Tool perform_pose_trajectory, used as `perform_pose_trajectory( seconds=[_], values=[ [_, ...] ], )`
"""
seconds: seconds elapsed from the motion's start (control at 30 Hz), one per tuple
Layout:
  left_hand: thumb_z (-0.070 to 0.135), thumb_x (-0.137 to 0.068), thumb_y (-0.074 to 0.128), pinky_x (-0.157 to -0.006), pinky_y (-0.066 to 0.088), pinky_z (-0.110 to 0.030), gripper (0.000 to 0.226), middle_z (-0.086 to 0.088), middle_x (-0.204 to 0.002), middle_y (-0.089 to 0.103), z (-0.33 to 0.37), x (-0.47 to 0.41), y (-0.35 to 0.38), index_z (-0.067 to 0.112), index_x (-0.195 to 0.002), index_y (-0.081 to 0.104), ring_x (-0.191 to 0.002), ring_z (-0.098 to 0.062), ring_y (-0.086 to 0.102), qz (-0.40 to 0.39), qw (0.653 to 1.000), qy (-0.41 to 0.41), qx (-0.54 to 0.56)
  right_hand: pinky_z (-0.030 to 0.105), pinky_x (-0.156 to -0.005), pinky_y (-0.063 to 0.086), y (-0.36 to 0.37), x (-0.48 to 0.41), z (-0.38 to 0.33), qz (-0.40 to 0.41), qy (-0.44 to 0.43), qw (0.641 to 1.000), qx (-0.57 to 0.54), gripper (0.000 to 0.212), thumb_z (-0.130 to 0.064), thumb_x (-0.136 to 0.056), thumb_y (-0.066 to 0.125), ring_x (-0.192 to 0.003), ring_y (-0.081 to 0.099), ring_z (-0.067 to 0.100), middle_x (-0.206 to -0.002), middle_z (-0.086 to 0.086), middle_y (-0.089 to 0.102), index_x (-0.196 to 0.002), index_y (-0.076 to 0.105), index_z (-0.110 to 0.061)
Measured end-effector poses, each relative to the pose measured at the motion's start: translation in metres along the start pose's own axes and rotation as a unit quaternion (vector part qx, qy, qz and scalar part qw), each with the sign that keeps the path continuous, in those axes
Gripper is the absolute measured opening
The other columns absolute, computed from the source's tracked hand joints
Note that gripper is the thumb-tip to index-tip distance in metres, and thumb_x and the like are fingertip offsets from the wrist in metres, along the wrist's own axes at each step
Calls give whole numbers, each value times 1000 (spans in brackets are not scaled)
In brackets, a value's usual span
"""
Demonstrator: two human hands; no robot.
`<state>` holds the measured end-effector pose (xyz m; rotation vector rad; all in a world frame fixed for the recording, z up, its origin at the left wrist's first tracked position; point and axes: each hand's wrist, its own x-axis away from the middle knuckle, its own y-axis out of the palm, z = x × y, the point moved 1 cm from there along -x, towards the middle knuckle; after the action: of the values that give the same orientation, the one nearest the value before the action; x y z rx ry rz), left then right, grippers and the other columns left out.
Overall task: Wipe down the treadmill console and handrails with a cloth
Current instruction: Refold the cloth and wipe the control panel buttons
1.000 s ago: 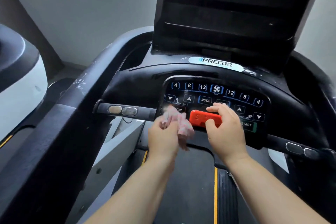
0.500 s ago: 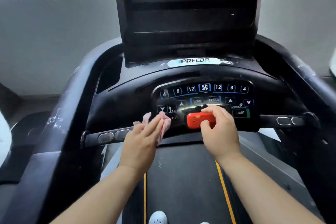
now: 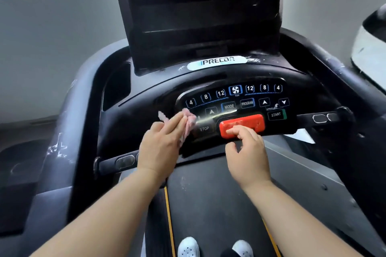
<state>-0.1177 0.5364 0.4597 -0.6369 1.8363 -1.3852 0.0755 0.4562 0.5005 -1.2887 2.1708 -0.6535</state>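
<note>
Head-camera view, looking down a treadmill from the belt. The console (image 3: 240, 98), a black keypad under a dark upright screen, sits at centre.

At the keypad's nine o'clock edge, the left hand (image 3: 160, 144) presses a pink cloth (image 3: 189, 120) flat against the panel with straight fingers, just beside the STOP key (image 3: 204, 128). At six o'clock on the keypad, the right hand (image 3: 248, 158) hangs below the red stop bar (image 3: 242, 124) with its fingers loosely bent. One fingertip touches the bar, and the hand grips nothing. Short sensor grips stick out at eight o'clock (image 3: 123, 161) and three o'clock (image 3: 321, 118).

This looks like the console-wiping step, just begun. The next move probably calls for sweeping the cloth toward three o'clock across the keys, pressing lightly so that none is triggered. The handrails still wait.

Half a second ago the right hand clasped the red bar from above, and it has since dropped away. The cloth has also moved up and inward, from the keypad's left margin toward the STOP key.
</note>
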Motion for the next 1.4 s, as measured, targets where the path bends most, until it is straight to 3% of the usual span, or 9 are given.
perform_pose_trajectory(
  seconds=[0.13,0.23,0.47,0.63,0.83,0.93,1.1,1.27,1.4],
  values=[
    [1,-80,57,-65,51,-36,48,-4,-128,58,-10,-20,-40,5,-127,60,-83,-28,51,135,985,-70,83,20,-69,43,6,10,-5,-42,67,996,-48,25,-6,-84,53,-81,56,9,-90,-15,62,-89,63,-28],
    [6,-69,68,-59,52,-36,35,-1,-105,50,19,5,-52,4,-104,71,-81,-22,39,197,976,-15,89,31,-58,48,12,21,-17,-90,160,975,-128,21,-14,-89,51,-57,60,12,-66,-8,68,-78,62,-28],
    [13,-75,74,-75,50,-35,49,-4,-107,60,8,8,-39,24,-122,64,-82,-30,54,102,947,-169,254,38,-71,59,39,26,-40,-155,192,929,-277,17,-27,-95,54,-68,66,11,-86,-6,68,-103,63,-38],
    [29,-82,59,-86,51,-34,49,5,-131,42,-2,-6,-53,42,-128,46,-109,-18,53,-46,931,-126,340,34,-80,57,51,6,-52,-166,246,861,-414,24,-30,-95,55,-91,70,21,-100,3,74,-117,65,-24],
    [-9,-79,62,-48,50,-26,36,-6,-100,68,-24,-3,-67,21,-97,56,-67,-21,67,-11,661,-348,665,45,-77,59,74,-10,-71,-68,199,908,-362,24,-40,-79,71,-84,70,24,-89,0,72,-103,67,-37],
    [-20,-82,44,-59,54,-34,38,-7,-87,69,-26,-3,-68,17,-86,50,-67,-27,68,-19,584,-350,732,39,-82,56,78,-11,-71,-77,123,936,-321,28,-30,-80,67,-92,67,17,-98,-5,68,-108,68,-36],
    [-16,-80,34,-64,54,-34,41,1,-109,67,-66,-4,-63,24,-79,46,-79,-22,71,36,696,-352,625,31,-87,46,77,-24,-56,109,-72,991,-30,37,1,-72,59,-88,53,23,-96,0,53,-95,74,-23],
    [-7,-79,43,-73,49,-28,41,11,-95,69,-55,-9,-57,29,-85,62,-79,-6,64,-10,859,-261,441,19,-78,37,70,0,-20,39,-206,977,47,34,-1,-63,65,-81,47,22,-92,1,56,-90,73,-20],
    [-2,-71,47,-89,49,-38,41,1,-115,65,-13,-31,-60,17,-100,68,-105,-25,56,29,953,-37,300,28,-70,41,50,45,40,62,142,988,-17,21,-1,-78,60,-87,57,23,-96,-3,58,-84,65,-20]
  ],
)
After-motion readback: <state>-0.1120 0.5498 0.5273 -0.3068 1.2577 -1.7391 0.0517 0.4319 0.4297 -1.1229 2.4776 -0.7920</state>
